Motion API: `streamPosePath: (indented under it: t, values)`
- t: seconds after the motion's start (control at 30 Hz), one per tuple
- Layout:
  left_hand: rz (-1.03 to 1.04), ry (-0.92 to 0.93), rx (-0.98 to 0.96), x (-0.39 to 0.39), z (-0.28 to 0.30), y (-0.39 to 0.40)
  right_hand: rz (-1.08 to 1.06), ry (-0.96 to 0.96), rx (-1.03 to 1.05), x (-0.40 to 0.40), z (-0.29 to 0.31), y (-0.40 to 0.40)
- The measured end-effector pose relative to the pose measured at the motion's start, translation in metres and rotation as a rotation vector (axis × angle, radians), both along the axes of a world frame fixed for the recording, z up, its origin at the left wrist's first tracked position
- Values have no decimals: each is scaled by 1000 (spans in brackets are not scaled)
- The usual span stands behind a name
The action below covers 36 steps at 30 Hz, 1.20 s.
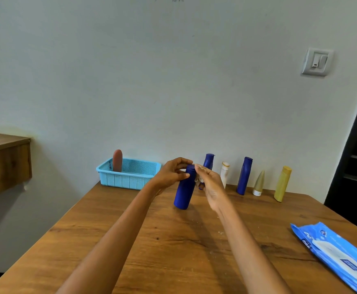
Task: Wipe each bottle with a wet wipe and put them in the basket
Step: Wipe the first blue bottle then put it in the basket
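Blue bottle (185,188) held tilted above the counter (173,251), mid-wipe!

It is matte, deep blue and cylindrical, grasped near its cap by the left hand (170,174), while a crumpled wet wipe (199,177) is pinched against its top in the right hand's (210,184) grip. The counter is brown woodgrain, set against a pale wall (173,81); a light-blue basket (129,174) is seen at the back left.

Wooden table (173,251). On it: light blue basket (129,174) at the far left; along the wall, two dark blue bottles (208,161) (244,176), white bottle (224,172), grey tube (259,183), yellow bottle (282,183); blue wipes pack (338,255) near right edge.
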State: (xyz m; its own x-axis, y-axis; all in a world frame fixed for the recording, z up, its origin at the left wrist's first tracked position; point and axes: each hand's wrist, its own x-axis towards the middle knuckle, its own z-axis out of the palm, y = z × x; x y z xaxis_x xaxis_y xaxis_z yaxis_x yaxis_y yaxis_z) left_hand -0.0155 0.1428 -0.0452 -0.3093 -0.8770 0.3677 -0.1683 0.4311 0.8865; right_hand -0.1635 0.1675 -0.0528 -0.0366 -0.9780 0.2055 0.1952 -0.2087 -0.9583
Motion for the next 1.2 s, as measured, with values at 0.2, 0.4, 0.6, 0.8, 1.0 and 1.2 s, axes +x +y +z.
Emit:
streamPosePath:
  t: [0.2, 0.4, 0.6, 0.8, 1.0, 1.2]
  values:
    - [39, 6, -17, -1, -2, -2, -82, 70, -32, -6, -4, -2]
    - [68, 1, -21, -3, -1, -3, -202, 139, -126, -6, 2, -4]
    - [45, -24, -19, -4, 3, 1, -373, 178, -352, -8, 14, -1]
    - [23, 18, -26, -6, 2, 4, -106, 643, -297, -1, 10, 1]
    - [35, 43, -24, -4, -1, 0, -138, 871, -380, -3, 16, 2]
    - [55, 33, -39, -7, -3, -2, -272, 827, -531, -1, 12, -1]
